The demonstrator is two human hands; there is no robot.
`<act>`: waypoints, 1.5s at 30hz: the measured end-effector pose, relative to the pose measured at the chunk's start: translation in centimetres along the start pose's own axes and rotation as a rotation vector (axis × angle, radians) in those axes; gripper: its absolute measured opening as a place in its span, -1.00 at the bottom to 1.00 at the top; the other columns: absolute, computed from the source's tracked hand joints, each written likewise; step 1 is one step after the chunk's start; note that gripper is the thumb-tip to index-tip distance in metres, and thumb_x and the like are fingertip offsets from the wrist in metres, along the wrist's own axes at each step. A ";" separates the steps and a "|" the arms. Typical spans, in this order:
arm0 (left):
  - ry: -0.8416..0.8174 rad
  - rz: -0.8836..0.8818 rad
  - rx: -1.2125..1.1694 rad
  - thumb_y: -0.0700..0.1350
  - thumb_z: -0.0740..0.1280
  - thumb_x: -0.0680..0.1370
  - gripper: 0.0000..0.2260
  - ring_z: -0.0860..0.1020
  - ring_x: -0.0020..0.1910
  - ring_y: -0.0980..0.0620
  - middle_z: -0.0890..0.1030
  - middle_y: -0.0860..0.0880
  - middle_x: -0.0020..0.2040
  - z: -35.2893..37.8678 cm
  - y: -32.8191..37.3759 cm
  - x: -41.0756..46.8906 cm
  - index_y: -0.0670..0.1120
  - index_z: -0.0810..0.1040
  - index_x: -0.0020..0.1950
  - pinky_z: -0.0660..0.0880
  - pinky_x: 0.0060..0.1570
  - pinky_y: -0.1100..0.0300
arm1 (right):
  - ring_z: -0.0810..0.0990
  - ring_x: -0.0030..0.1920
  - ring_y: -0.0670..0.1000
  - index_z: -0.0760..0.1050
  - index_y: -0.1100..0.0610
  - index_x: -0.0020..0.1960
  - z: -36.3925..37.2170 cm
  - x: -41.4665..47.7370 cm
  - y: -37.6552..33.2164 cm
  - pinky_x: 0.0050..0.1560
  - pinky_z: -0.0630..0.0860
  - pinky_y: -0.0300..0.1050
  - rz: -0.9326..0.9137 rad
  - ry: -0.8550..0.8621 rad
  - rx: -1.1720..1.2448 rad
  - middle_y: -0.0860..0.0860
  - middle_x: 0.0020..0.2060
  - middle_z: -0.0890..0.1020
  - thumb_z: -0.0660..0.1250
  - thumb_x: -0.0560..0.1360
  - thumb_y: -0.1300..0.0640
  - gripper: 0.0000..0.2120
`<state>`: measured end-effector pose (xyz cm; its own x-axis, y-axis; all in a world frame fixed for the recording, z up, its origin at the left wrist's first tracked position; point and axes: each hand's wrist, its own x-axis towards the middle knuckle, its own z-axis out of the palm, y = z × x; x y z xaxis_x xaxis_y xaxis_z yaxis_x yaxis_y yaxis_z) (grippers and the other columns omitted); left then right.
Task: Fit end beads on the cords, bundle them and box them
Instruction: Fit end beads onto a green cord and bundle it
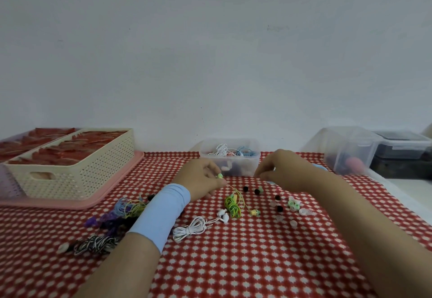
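The left hand [203,177] pinches a green bead [220,176] between its thumb and fingers, just above the table [257,262] with the red and white cloth. A thin yellow-green cord [233,206] runs down from that bead toward 5 o'clock. It ends in a loose curl lying on the cloth, with another little bud [254,212] at its far end. The right hand [282,169] is at 3 o'clock from the left one, a bit apart. Its fingers curl down toward the cloth, and I cannot tell if it holds anything. Loose beads [257,191], black, green and see-through, lie scattered at 6 o'clock from the right hand. A white cord [189,228] lies wound up at 6 o'clock from the left hand. A little clear box [230,157] with cords inside stands at 12 o'clock, just behind both hands. A pile of purple and blue cords [117,213] lies at 9 o'clock, beside the blue sleeve [161,211] on the left arm. A cream basket [70,173] full of red things sits on a pink tray [70,203] at 10 o'clock.
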<state>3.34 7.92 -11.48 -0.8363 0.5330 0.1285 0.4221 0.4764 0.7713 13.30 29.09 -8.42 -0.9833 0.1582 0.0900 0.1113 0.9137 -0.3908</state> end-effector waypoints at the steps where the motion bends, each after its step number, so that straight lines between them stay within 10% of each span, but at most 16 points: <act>1: 0.002 0.006 0.031 -0.08 0.53 0.44 -0.84 0.68 -0.33 0.06 0.70 0.01 -0.28 0.0 0.0 0.0 -0.02 0.61 -0.03 0.66 -0.19 0.15 | 0.63 -0.04 -0.14 0.72 -0.07 0.05 0.1 0.1 0.2 0.12 0.56 -0.19 0.014 0.031 -0.042 -0.15 0.01 0.70 0.40 0.56 0.16 -0.81; 12: -0.038 0.003 0.205 -0.05 0.53 0.44 -0.83 0.66 -0.36 0.13 0.70 0.05 -0.25 0.1 0.0 -0.2 0.00 0.66 -0.01 0.57 -0.23 0.33 | 0.64 -0.02 -0.09 0.72 -0.06 0.11 2.0 0.3 0.3 0.14 0.60 -0.13 0.057 -0.064 -0.142 -0.12 0.03 0.72 0.45 0.53 0.15 -0.80; 19: -0.146 0.007 0.463 0.11 0.45 0.47 -0.77 0.59 0.00 0.09 0.61 0.11 -0.02 -0.2 0.6 -0.1 0.12 0.59 0.09 0.53 0.13 0.12 | 0.61 -0.04 -0.13 0.66 -0.01 0.22 1.0 0.1 0.5 0.08 0.52 -0.27 0.036 0.018 -0.019 -0.07 0.08 0.69 0.43 0.54 0.21 -0.72; 24: -0.009 0.243 0.469 0.11 0.35 0.53 -0.82 0.55 0.01 0.11 0.58 0.14 0.04 0.7 3.9 -0.7 0.18 0.64 0.10 0.48 0.09 0.17 | 0.66 -0.07 -0.13 0.73 -0.04 0.02 1.0 0.1 0.8 0.07 0.60 -0.22 0.060 0.012 0.032 -0.10 -0.03 0.73 0.41 0.54 0.23 -0.80; 31: -0.352 0.338 0.657 0.11 0.46 0.44 -0.81 0.52 0.00 0.14 0.62 0.16 0.06 4.1 5.1 -1.9 0.15 0.70 0.03 0.48 0.04 0.21 | 0.60 -0.23 -0.20 0.72 -0.07 -0.02 0.8 0.2 1.0 -0.18 0.49 -0.39 0.038 0.072 0.105 -0.16 -0.15 0.67 0.39 0.53 0.21 -0.78; 41: -0.074 0.123 -0.209 -0.07 0.27 0.63 -0.81 0.56 -0.25 0.30 0.71 0.16 -0.14 2.8 2.6 -0.7 0.05 0.70 0.06 0.49 -0.01 0.30 | 0.51 -0.48 -0.03 0.72 0.20 -0.05 0.2 -0.1 0.6 -0.49 0.39 -0.25 0.064 0.108 0.742 -0.02 -0.18 0.75 0.48 0.52 0.24 -0.95; 45: -0.056 0.047 -0.480 -0.09 0.32 0.61 -0.83 0.59 -0.06 0.19 0.70 0.10 0.03 2.7 1.4 -0.4 0.11 0.67 0.09 0.49 0.14 0.24 | 0.44 -0.48 -0.04 0.69 0.22 0.08 0.2 0.0 -0.3 -0.54 0.26 -0.27 0.088 0.053 1.031 0.10 -0.12 0.75 0.44 0.53 0.23 -0.85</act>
<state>5.27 10.28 -12.16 -0.7944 0.5895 0.1464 0.2387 0.0813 0.9677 13.28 28.72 -8.43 -0.9673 0.2481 0.0531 -0.0190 0.1378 -0.9903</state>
